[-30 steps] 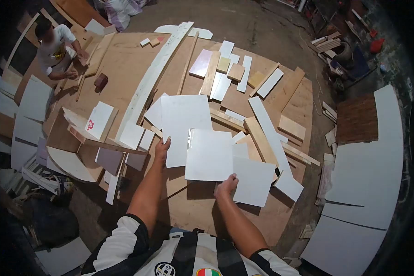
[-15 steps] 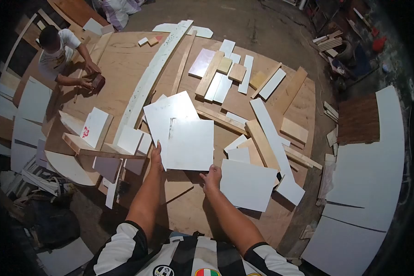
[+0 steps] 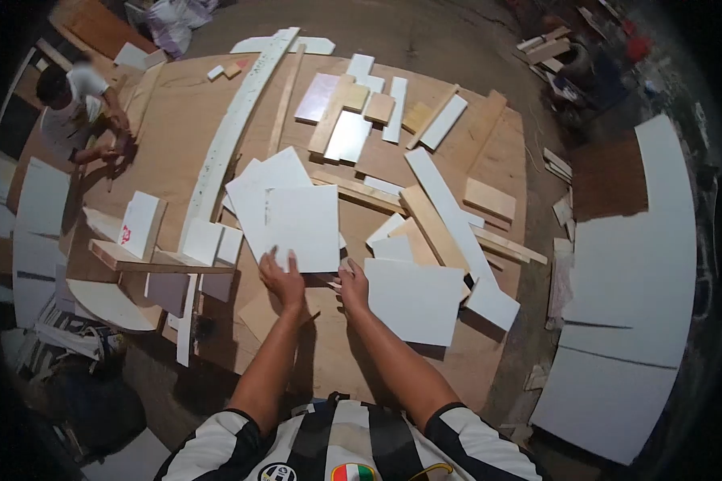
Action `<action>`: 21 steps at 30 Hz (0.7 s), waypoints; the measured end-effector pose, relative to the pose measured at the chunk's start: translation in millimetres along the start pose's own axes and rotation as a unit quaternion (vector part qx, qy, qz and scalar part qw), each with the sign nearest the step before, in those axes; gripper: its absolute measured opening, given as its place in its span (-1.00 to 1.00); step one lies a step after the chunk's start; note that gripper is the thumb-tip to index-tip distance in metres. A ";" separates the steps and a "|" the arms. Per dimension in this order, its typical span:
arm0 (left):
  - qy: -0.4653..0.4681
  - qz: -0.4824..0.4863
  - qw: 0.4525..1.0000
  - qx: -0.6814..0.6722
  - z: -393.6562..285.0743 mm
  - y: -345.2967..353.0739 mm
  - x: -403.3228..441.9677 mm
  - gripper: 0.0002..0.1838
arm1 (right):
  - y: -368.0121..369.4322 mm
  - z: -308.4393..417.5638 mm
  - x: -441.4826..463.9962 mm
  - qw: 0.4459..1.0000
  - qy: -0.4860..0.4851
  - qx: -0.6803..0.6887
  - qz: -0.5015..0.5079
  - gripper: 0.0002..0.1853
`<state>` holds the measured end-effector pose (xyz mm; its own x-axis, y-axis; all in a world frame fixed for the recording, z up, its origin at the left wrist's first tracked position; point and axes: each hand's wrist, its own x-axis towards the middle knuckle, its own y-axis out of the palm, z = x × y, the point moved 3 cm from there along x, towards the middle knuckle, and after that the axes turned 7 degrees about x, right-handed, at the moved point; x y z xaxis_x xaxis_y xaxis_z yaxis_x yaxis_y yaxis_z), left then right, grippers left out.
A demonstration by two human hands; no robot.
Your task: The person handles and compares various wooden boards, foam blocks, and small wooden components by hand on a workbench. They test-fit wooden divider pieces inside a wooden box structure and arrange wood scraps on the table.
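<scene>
A square white board (image 3: 303, 228) lies over another white board (image 3: 269, 180) that shows behind it at an angle. My left hand (image 3: 282, 280) is at the lower left corner of the front board, fingers spread and touching its face. At the lower right corner, my right hand (image 3: 352, 286) has its fingers bent around the board's edge; some fingertips are hidden. Just right of that hand rests a separate white panel (image 3: 413, 303). A thin brown wooden piece (image 3: 277, 317) lies partly under my left forearm.
Wood strips and white offcuts, including a long white strip (image 3: 453, 216), cover the right of the plywood table (image 3: 489, 365). A long white plank (image 3: 233, 136) crosses its middle. At the left stands a wooden frame (image 3: 148, 258). Another person (image 3: 76, 112) works at the far left.
The front board has come down toward the table and my body. My left hand has shifted from its left edge to its lower left corner, fingers spreading. The camera view has turned slightly.
</scene>
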<state>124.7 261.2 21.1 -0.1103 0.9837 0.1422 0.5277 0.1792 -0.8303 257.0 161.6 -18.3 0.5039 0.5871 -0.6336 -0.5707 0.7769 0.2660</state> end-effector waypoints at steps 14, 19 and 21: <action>-0.002 0.299 0.951 -0.080 -63.5 61.4 -159.0 -0.16 | -191.7 96.7 -46.1 0.867 -0.377 -0.277 -0.172 -0.57; -0.086 0.311 0.945 -0.044 -48.7 68.3 -163.0 -0.03 | -291.9 127.7 -53.5 0.784 -0.264 -0.496 -0.264 -0.31; -0.102 0.339 0.934 -0.054 -42.0 73.9 -163.2 -0.06 | -317.2 129.1 -51.7 0.743 -0.173 -0.589 -0.267 -0.11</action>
<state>217.1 114.7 -40.8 0.1275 0.8502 -0.5109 0.6148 -0.4719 -0.6319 495.7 -85.9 23.9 0.8821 0.4489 -0.1427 -0.2994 0.3006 -0.9055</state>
